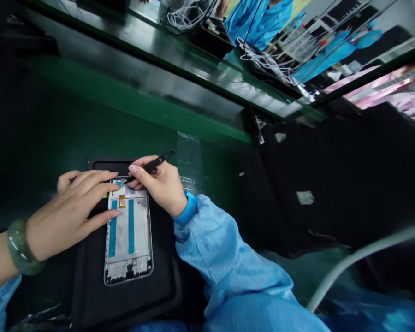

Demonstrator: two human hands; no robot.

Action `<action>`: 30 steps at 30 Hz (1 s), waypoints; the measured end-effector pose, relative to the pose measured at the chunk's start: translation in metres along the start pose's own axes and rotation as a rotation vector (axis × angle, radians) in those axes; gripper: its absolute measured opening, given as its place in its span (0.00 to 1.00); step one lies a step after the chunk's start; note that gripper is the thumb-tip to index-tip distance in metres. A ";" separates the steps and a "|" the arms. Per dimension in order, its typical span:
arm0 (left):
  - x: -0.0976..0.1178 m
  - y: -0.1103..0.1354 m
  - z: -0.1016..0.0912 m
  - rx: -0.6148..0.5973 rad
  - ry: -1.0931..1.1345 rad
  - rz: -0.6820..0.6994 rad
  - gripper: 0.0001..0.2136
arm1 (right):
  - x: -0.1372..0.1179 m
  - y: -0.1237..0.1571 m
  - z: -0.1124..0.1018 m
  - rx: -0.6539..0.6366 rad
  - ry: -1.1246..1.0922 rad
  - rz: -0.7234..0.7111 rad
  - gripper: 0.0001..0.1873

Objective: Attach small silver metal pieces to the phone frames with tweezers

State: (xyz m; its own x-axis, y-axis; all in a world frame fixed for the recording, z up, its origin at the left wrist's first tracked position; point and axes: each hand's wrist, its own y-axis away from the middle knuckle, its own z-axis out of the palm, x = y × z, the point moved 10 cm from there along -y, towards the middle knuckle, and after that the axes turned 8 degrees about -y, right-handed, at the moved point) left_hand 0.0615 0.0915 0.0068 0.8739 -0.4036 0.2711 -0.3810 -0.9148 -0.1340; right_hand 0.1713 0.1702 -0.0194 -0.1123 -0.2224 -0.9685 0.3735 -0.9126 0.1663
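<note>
A phone frame with a silver inner face lies on a black tray. Two teal strips and an orange flex cable show on it. My left hand rests over the frame's left edge, fingers stretched out and touching its upper part. Pinched in my right hand is a black pen-like tool, perhaps tweezers, its lower end at the top of the frame. Fingers partly hide that tip and the spot it meets.
Black stacked sheets or trays stand on the right, and a pale hose curves in front of them. Beyond the green bench runs a metal rail with white cables behind it. People in blue work clothes are farther back.
</note>
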 end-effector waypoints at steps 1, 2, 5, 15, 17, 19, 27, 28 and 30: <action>0.000 0.000 0.000 0.001 0.001 0.000 0.18 | 0.000 0.000 0.000 0.001 0.008 -0.002 0.19; 0.000 0.000 0.000 0.003 0.001 0.002 0.18 | -0.001 0.000 0.000 0.002 0.017 -0.005 0.18; 0.000 0.000 0.000 0.004 -0.002 0.012 0.19 | -0.001 0.000 0.000 0.008 0.042 -0.015 0.18; 0.004 0.000 0.001 -0.020 -0.046 0.043 0.18 | 0.000 0.001 0.000 -0.008 0.105 -0.044 0.17; 0.005 0.000 0.001 -0.011 -0.060 0.054 0.18 | 0.000 0.001 0.001 -0.019 0.146 -0.067 0.17; 0.007 -0.001 0.001 -0.002 -0.083 0.061 0.18 | -0.002 0.002 0.001 -0.027 0.187 -0.096 0.16; 0.014 -0.003 -0.001 0.010 -0.174 0.093 0.17 | -0.008 0.003 -0.001 0.003 0.294 -0.147 0.14; 0.015 -0.003 -0.001 0.015 -0.181 0.092 0.17 | -0.008 0.003 -0.001 0.007 0.297 -0.146 0.14; 0.016 -0.004 -0.003 0.031 -0.195 0.091 0.17 | -0.008 0.004 -0.001 0.014 0.307 -0.138 0.14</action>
State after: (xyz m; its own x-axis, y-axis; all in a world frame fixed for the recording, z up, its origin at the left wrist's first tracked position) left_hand 0.0761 0.0887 0.0149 0.8794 -0.4713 0.0674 -0.4539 -0.8727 -0.1798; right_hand 0.1745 0.1692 -0.0112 0.1224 0.0155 -0.9924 0.3614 -0.9319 0.0301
